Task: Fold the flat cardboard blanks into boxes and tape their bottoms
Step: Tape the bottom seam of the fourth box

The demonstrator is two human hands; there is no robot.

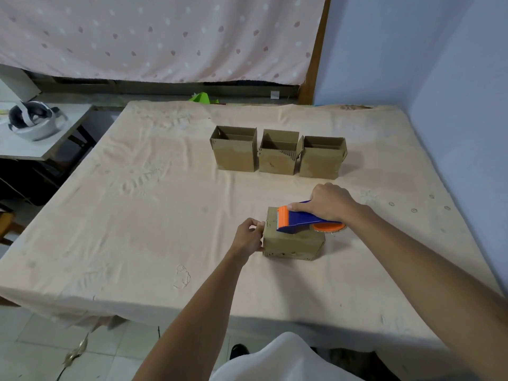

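My left hand (248, 235) grips the box (291, 244) at its left side; my right hand (327, 202) holds the tape dispenser (298, 219) on its top. Three open boxes (278, 159) stand behind on the tabletop (165, 215)

Garment: white fabric (286, 358), smooth, rounded.
Left hand (247, 236), right hand (330, 202): bare; forearms uncovered.
Footwear: dark shoe (238, 350).

Matt brown corrugated cardboard makes the box (291, 243) and the three boxes (277, 160) at its 12 o'clock, the tape dispenser (298, 217) is smooth plastic, and creased matt cloth (165, 204) covers the desk (82, 284).
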